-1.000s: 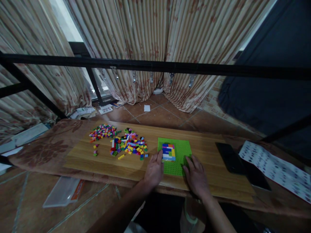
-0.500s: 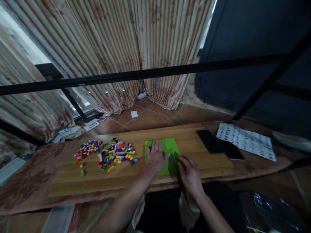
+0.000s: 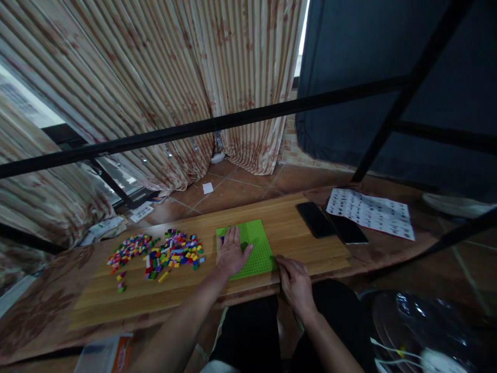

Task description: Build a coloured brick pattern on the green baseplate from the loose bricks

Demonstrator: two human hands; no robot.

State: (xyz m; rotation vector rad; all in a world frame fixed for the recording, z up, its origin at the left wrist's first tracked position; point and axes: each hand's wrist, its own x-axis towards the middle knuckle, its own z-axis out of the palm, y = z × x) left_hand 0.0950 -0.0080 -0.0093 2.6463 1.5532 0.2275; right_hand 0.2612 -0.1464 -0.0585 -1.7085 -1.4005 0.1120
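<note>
A green studded baseplate lies on the wooden board. My left hand rests flat on its left part, fingers spread, with a small dark blue piece showing beside the fingers. At the plate's lower right corner is my right hand, its fingers drawn together near the board's edge; whether they pinch anything is too small to tell. Left of the plate lie two heaps of coloured bricks, a nearer mixed heap and a farther heap of small pieces.
Two dark phones and a printed sheet lie to the right. A black metal rail crosses beyond the board. Below left is a clear plastic box; white cables lie at lower right.
The whole view has shifted, with the board now further left. My right hand has moved down along the plate's right side to its lower corner, and its fingers have closed together. My left hand stays on the plate.
</note>
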